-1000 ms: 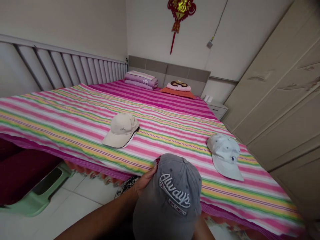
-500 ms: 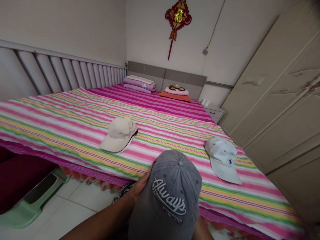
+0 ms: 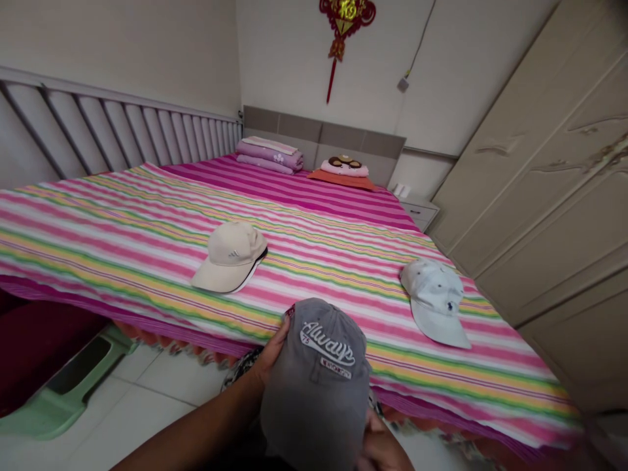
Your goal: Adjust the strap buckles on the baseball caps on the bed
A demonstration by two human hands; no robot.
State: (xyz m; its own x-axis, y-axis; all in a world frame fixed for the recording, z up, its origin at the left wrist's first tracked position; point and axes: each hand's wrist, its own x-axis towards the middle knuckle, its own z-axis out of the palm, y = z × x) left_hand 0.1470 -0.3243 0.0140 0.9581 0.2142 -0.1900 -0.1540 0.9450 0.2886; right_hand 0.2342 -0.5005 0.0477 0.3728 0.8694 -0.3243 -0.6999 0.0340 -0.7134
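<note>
A grey cap (image 3: 316, 379) with white "Always" lettering is held up in front of me, over the near edge of the bed. My left hand (image 3: 271, 353) grips its left side, fingers curled on the crown. My right hand (image 3: 380, 445) holds it from below at the right, mostly hidden by the brim. A beige cap (image 3: 230, 256) lies on the striped bedspread (image 3: 122, 222) to the left. A pale white cap (image 3: 434, 301) lies on the bedspread to the right.
Folded purple bedding (image 3: 269, 154) and a pink pillow (image 3: 343, 169) lie at the headboard. A tall wardrobe (image 3: 549, 183) stands close on the right. A green plastic stool (image 3: 63, 392) sits on the tiled floor at left. A white slatted rail (image 3: 122, 127) runs along the far side.
The grey cap has tilted brim-down and dropped slightly toward me. My right hand now shows below its right edge. The other two caps have not moved.
</note>
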